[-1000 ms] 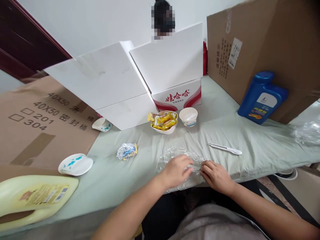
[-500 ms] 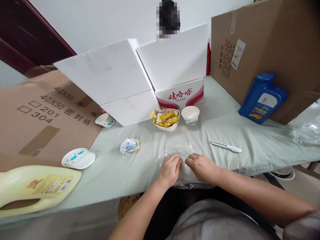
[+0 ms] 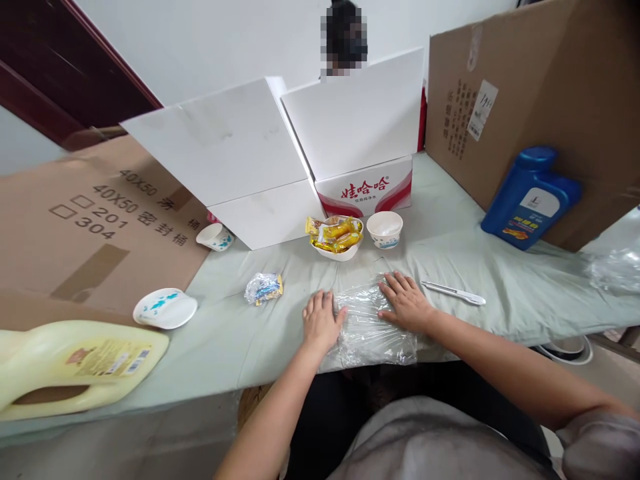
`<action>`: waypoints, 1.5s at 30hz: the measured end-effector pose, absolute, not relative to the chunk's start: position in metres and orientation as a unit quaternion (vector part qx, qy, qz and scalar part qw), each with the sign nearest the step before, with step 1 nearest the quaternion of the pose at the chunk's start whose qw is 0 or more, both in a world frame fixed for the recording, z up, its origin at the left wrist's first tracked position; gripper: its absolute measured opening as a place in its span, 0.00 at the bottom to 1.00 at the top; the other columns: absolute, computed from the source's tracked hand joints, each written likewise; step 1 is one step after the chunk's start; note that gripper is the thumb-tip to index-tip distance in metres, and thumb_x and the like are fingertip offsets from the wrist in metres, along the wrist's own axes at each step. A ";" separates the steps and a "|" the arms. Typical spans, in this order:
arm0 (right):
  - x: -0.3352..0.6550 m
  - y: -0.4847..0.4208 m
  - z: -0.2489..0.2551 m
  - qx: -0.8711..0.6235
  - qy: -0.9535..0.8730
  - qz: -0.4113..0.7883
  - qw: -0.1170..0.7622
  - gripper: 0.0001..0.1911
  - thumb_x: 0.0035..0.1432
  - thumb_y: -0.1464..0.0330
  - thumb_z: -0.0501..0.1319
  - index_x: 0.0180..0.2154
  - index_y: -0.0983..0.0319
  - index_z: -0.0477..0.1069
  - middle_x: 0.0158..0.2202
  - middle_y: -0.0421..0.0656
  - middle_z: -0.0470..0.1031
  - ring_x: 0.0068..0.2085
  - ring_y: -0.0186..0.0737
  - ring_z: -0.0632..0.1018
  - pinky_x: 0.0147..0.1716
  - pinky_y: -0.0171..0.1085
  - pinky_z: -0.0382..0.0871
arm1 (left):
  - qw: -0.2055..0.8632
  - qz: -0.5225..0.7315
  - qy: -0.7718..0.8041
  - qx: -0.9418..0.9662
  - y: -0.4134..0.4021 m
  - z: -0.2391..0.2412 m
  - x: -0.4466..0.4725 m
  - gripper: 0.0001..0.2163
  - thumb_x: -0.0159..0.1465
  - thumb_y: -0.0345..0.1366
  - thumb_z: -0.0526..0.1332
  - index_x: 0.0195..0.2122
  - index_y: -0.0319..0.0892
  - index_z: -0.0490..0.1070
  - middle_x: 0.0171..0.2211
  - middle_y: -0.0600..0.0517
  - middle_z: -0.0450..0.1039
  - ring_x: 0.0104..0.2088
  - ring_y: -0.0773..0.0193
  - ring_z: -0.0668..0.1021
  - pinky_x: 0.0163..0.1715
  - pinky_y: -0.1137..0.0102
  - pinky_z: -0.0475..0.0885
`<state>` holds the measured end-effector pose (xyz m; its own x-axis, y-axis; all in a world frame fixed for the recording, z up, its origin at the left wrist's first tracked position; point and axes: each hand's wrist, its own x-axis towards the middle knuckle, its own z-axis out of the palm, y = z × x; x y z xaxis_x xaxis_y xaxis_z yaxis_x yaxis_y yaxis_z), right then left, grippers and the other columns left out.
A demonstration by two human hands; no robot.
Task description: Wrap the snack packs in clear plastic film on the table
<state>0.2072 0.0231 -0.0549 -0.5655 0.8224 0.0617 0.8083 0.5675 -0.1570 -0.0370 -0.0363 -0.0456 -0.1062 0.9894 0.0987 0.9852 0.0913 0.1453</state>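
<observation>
A clear plastic bag (image 3: 373, 330) lies spread on the green cloth at the table's near edge, its surface creased and shiny. My left hand (image 3: 321, 321) rests flat at the bag's left side, fingers stretched out and thumb on the plastic. On its upper right part lies my right hand (image 3: 406, 301), palm down with the fingers spread. Just right of that hand is a white-handled utility knife (image 3: 454, 292). Beyond the bag stand a heart-shaped bowl (image 3: 340, 252) of yellow-wrapped snacks and a paper cup (image 3: 385, 230) with something clear inside.
A crumpled wrapper (image 3: 264, 289) lies to the left. Two paper cups (image 3: 166, 309) lie tipped near a pale yellow jug (image 3: 85, 370). White boxes (image 3: 367, 193) stand behind, with a person's head above them. At right are a blue bottle (image 3: 530, 200) and a big carton (image 3: 500, 100).
Both hands have opened from a pinch on the bunched bag and moved apart, flattening onto it. The bag is now spread out smoother. The view has shifted slightly.
</observation>
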 end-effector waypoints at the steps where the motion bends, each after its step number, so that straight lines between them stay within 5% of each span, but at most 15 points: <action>1: 0.207 0.027 -0.051 -0.466 -0.880 0.057 0.074 0.35 0.63 0.50 0.52 0.63 0.65 0.60 0.66 0.54 0.58 0.64 0.58 0.57 0.59 0.51 0.51 | 0.013 0.094 0.744 0.661 -0.032 -0.040 -0.039 0.23 0.66 0.43 0.56 0.60 0.38 0.64 0.58 0.36 0.65 0.59 0.41 0.66 0.56 0.48 0.61; 7: 0.183 0.046 -0.028 -0.530 -0.836 0.056 0.132 0.20 0.65 0.66 0.52 0.55 0.67 0.67 0.54 0.54 0.70 0.52 0.52 0.68 0.50 0.45 0.61 | 0.148 0.159 0.693 0.688 0.014 -0.018 -0.036 0.18 0.60 0.35 0.61 0.52 0.39 0.70 0.47 0.41 0.74 0.53 0.49 0.71 0.55 0.58 0.63; 11: 0.164 0.029 -0.032 -0.445 -0.886 0.045 0.119 0.13 0.65 0.69 0.52 0.45 0.65 0.72 0.44 0.52 0.73 0.46 0.49 0.70 0.45 0.43 0.61 | 0.273 0.132 0.651 0.696 0.048 -0.022 -0.025 0.10 0.52 0.33 0.66 0.36 0.40 0.75 0.31 0.50 0.75 0.36 0.57 0.77 0.41 0.66 0.70; 14: 0.163 0.015 -0.045 -0.412 -0.905 0.024 0.106 0.11 0.65 0.67 0.53 0.41 0.65 0.72 0.41 0.52 0.72 0.44 0.50 0.69 0.43 0.44 0.61 | 0.371 0.119 0.611 0.689 0.062 -0.026 -0.021 0.05 0.48 0.30 0.65 0.23 0.41 0.68 0.21 0.56 0.70 0.28 0.63 0.75 0.32 0.71 0.69; 19: 0.170 0.012 -0.061 -0.417 -0.893 0.015 0.168 0.15 0.62 0.62 0.58 0.44 0.66 0.70 0.43 0.52 0.71 0.47 0.52 0.67 0.47 0.47 0.61 | 0.529 0.131 0.542 0.640 0.067 -0.022 -0.021 0.10 0.52 0.32 0.62 0.25 0.42 0.58 0.27 0.54 0.74 0.30 0.65 0.78 0.28 0.74 0.68; 24: 0.170 0.015 -0.065 -0.415 -0.887 0.044 0.197 0.19 0.60 0.60 0.59 0.46 0.68 0.69 0.50 0.57 0.68 0.55 0.55 0.65 0.54 0.49 0.59 | 0.621 0.124 0.501 0.590 0.071 -0.021 -0.032 0.17 0.49 0.37 0.67 0.27 0.42 0.55 0.29 0.51 0.75 0.20 0.73 0.73 0.20 0.78 0.60; 30: 0.170 0.014 -0.061 -0.430 -0.887 0.066 0.156 0.26 0.61 0.57 0.57 0.54 0.69 0.66 0.59 0.59 0.64 0.62 0.58 0.61 0.59 0.52 0.55 | 0.645 0.096 0.501 0.570 0.078 -0.009 -0.066 0.20 0.42 0.38 0.73 0.32 0.39 0.67 0.24 0.55 0.73 0.18 0.75 0.65 0.18 0.77 0.52; 34: 0.170 0.014 -0.063 -0.440 -0.884 0.060 0.143 0.29 0.62 0.55 0.56 0.56 0.71 0.66 0.62 0.58 0.62 0.64 0.58 0.59 0.62 0.49 0.52 | 0.614 0.051 0.525 0.587 0.074 -0.010 -0.068 0.17 0.40 0.36 0.75 0.30 0.38 0.75 0.19 0.56 0.71 0.20 0.71 0.66 0.20 0.74 0.56; 41: 0.169 0.016 -0.069 -0.453 -0.880 0.069 0.127 0.34 0.64 0.53 0.51 0.60 0.72 0.62 0.65 0.58 0.58 0.66 0.57 0.56 0.63 0.49 0.49 | 0.624 0.142 0.520 0.565 0.063 -0.022 -0.049 0.18 0.45 0.37 0.72 0.23 0.40 0.61 0.31 0.53 0.75 0.31 0.66 0.77 0.30 0.74 0.66; 45: 0.168 0.018 -0.070 -0.467 -0.875 0.074 0.105 0.39 0.63 0.49 0.49 0.63 0.73 0.57 0.67 0.58 0.53 0.68 0.56 0.51 0.64 0.50 0.46 | 0.698 0.168 0.493 0.491 0.061 -0.018 -0.057 0.22 0.44 0.39 0.73 0.26 0.41 0.57 0.33 0.49 0.76 0.25 0.70 0.75 0.22 0.77 0.60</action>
